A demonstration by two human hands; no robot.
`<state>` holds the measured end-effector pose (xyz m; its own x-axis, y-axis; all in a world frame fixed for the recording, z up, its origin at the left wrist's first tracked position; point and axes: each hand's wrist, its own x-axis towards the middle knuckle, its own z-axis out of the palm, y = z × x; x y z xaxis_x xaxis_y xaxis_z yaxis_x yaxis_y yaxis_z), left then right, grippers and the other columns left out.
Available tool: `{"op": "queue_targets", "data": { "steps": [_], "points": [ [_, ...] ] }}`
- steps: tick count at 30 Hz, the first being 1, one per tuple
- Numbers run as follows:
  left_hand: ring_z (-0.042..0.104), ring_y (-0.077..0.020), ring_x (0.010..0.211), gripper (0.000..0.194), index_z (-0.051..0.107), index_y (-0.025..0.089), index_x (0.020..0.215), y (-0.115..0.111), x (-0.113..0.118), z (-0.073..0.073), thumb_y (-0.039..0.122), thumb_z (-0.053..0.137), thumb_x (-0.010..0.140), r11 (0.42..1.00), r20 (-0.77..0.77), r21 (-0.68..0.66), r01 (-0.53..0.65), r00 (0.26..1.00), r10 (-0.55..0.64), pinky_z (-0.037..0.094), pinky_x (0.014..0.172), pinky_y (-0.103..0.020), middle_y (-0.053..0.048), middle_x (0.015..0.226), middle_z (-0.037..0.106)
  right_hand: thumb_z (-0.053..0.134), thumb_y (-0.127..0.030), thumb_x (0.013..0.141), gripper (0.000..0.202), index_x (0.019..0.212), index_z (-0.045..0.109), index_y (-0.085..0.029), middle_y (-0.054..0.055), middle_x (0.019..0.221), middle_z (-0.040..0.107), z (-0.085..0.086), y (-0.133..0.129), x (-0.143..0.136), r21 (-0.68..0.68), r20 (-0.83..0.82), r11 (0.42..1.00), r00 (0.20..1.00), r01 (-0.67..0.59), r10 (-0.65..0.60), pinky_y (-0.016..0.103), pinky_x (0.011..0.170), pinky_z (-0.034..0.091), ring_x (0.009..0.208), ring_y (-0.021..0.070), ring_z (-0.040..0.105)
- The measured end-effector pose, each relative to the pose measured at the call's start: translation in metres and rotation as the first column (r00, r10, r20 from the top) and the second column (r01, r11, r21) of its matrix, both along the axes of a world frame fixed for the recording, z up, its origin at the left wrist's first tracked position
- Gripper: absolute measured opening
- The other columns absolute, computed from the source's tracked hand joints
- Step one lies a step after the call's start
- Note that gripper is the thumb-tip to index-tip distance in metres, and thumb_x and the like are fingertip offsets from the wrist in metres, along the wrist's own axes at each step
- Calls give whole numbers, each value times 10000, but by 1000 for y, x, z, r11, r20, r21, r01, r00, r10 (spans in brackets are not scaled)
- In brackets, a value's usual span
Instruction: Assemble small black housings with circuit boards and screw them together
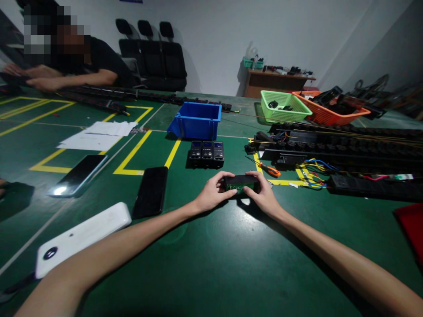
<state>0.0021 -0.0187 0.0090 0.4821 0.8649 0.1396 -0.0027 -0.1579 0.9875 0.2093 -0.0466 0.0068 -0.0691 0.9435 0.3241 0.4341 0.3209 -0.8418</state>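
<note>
Both of my hands grip a small black box with a green circuit board (238,188) showing on the side toward me. My left hand (213,192) holds its left end, thumb against the board and fingers behind. On the right end is my right hand (262,193), its thumb also pressed on the board. Just beyond, three black modules (207,153) stand side by side on the green table (211,268). An orange-handled screwdriver (270,169) lies to the right of the box. What my fingertips touch at the back is hidden.
A blue bin (198,120) stands behind the modules. Black rails with loose wires (313,169) fill the right side, below green (286,108) and orange baskets (330,110). Phones (150,192), a white device (82,233) and papers (99,134) lie left. A person (99,61) sits far left.
</note>
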Motion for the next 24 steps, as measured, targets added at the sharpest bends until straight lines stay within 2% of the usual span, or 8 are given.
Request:
{"op": "queue_targets", "data": {
  "steps": [24],
  "points": [
    [639, -173, 957, 482, 526, 188, 1170, 0, 0, -1, 337, 727, 758, 1000, -11, 2, 4, 1000, -4, 525, 851, -309, -78, 1154, 610, 636, -310, 801, 391, 1170, 531, -237, 65, 1159, 590, -1, 0, 0, 6, 11, 1000, 1000, 4, -4, 398, 923, 451, 1072, 246, 555]
  ]
}}
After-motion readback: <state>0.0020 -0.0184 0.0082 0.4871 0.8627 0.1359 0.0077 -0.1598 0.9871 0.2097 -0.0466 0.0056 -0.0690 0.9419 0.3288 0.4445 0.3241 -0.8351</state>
